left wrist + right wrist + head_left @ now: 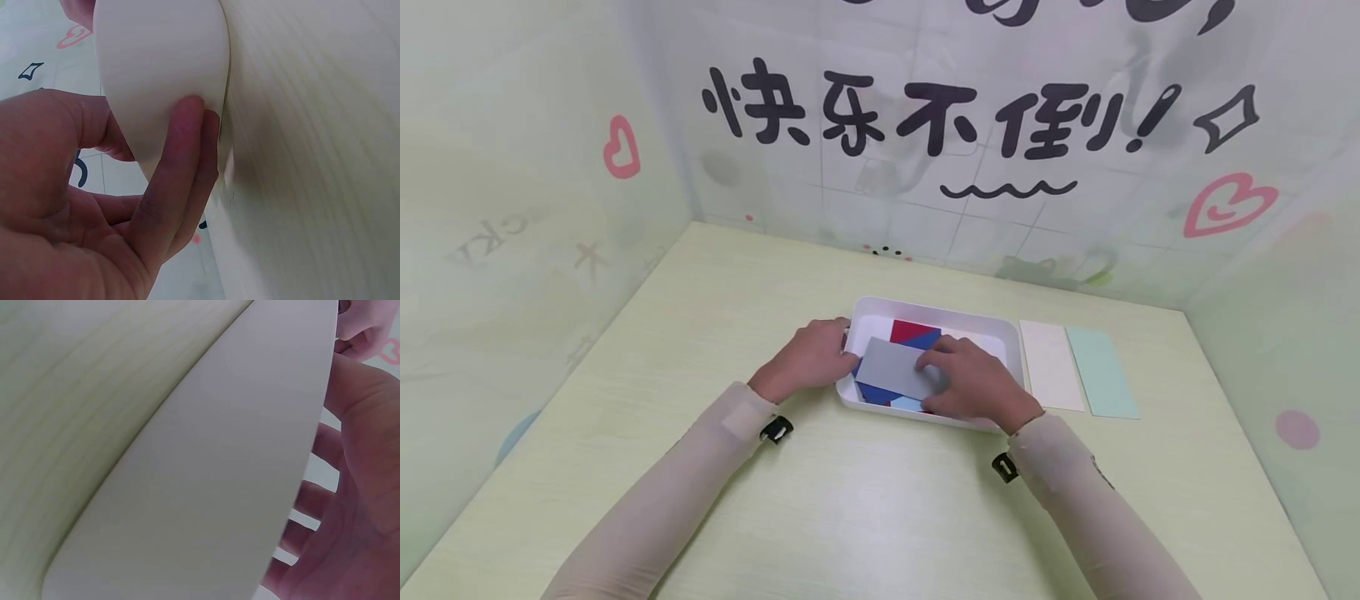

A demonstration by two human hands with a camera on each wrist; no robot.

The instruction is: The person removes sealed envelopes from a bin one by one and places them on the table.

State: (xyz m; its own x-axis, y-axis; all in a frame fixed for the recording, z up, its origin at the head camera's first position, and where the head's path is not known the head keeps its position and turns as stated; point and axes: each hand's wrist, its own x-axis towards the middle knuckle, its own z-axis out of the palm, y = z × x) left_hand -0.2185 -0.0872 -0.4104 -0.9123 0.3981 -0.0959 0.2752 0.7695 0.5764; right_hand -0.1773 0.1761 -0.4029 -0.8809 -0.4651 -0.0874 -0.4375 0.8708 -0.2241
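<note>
A white rectangular tray (936,315) holds several flat coloured cards. My left hand (815,354) grips its left end, thumb over the rim and fingers (178,153) against the outer wall. Over the tray's inside, my right hand (973,379) holds a grey card (891,367), with a bent finger on its face and the thumb by its near edge. The card's right end is hidden beneath that hand. Under it show a red piece (910,331), blue pieces (880,395) and a light blue piece (906,403). In the right wrist view, the tray wall hides the fingertips.
To the tray's right, a whitish card (1052,365) and a pale green card (1102,372) lie side by side on the light wood-grain table (895,517). Printed curtains (880,208) enclose the table at the back and both sides.
</note>
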